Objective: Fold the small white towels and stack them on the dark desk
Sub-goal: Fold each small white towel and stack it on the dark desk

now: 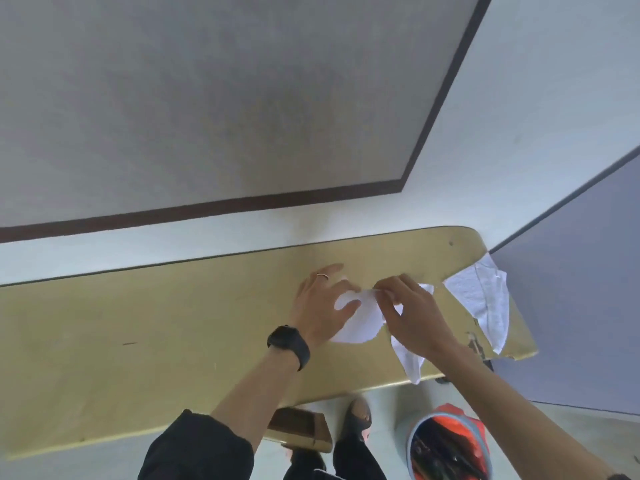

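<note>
Closest to the lens was the black sleeve (197,445) on the left arm, plus one orange bag (450,445) and one shoe (358,419) down on the floor. Past those came the desk (138,341), which looked more tan than dark on my feed.

Left hand (320,303) lay flat with fingers spread, pressing the near-left part of the towel (360,323) onto the desk. Right hand (412,313) had its fingertips pinched together on that towel's far edge, just beside the left hand's fingers. So the cloth sat between the two hands, its long side running roughly from that pinch back toward the near edge of the desk. My guess was a fold pulled toward the left palm.

A white tail hung off the near edge under the right wrist; I couldn't tell if it was the same towel or another.

Further right, one spare towel (481,296) draped over the desk's right end, well clear of the left hand and nearer the right.

Count: two towels for sure, maybe three, no folded stack visible.
</note>
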A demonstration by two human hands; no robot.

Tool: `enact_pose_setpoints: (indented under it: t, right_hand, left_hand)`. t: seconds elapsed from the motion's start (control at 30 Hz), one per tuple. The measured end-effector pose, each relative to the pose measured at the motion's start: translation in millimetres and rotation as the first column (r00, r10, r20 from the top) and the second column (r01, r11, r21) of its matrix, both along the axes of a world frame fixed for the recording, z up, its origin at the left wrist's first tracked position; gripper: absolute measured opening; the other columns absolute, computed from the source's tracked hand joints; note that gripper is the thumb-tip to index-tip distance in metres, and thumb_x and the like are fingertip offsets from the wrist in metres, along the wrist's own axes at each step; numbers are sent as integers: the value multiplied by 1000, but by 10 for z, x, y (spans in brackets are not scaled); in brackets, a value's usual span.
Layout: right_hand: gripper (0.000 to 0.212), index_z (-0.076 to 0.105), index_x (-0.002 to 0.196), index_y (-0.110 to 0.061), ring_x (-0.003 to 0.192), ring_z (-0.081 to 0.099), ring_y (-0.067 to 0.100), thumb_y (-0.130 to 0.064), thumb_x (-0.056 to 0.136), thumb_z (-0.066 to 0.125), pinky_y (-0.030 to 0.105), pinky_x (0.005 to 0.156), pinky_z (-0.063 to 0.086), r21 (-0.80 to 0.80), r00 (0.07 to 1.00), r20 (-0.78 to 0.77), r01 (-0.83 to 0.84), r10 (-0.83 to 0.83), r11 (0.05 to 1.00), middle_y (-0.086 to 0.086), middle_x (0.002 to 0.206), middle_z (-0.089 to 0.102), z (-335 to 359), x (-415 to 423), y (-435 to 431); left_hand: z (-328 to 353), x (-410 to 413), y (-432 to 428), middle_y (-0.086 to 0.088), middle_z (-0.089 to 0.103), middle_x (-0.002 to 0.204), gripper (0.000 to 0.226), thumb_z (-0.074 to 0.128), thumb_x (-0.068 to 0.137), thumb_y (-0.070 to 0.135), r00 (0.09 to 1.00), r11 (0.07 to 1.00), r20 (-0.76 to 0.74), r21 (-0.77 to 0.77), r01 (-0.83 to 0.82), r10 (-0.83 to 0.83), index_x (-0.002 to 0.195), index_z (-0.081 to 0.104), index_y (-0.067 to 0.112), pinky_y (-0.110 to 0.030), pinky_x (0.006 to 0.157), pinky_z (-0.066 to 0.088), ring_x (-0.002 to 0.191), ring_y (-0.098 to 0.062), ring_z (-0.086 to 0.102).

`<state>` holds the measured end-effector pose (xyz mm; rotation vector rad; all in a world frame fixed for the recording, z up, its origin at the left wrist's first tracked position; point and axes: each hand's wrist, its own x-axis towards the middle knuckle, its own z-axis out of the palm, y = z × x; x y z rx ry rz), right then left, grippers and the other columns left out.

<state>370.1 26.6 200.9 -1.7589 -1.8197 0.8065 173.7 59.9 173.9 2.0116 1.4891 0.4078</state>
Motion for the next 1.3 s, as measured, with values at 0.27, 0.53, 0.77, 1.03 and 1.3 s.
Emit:
enact_pose_setpoints:
  t: [0.27,0.53,0.77,1.03,1.3]
  right_hand:
    - [7,68,95,-23,85,58,4,-26,96,61,6,71,39,46,996,-14,-84,85,995,-13,91,63,445,-282,-16]
    - [11,65,100,-25,83,56,1,-28,100,55,10,71,39,29,989,71,-133,131,991,-18,91,62,262,-496,-187]
    - [20,65,110,-15,88,62,24,-19,102,47,33,73,46,74,930,323,-210,175,975,-1,97,70,149,-566,-86]
    - [18,63,109,-15,81,55,26,-13,100,47,34,66,40,198,901,427,-168,69,966,2,89,68,219,-717,556]
    - [13,68,104,-18,83,59,23,-19,98,56,35,62,49,262,914,405,-156,38,952,-5,92,69,-90,-801,481]
  left_hand:
    - [611,-550,-165,2,69,100,22,38,104,39,989,996,-133,-75,57,-67,117,47,24,-37,76,51,85,-23,62]
    - [487,-1345,-382,4,66,110,36,30,106,41,880,988,-454,-3,152,-136,118,60,24,-34,98,33,107,-19,54]
    - [484,-1896,-309,7,68,109,33,37,106,38,894,993,-447,109,43,10,122,64,29,-30,99,31,104,-17,57]
    - [560,-2118,130,5,73,77,10,67,94,25,893,895,-404,446,6,196,93,77,25,-39,78,48,78,-26,65]
    - [279,-2203,19,8,72,79,20,59,89,32,881,834,-396,551,2,260,89,78,27,-35,81,44,75,-21,63]
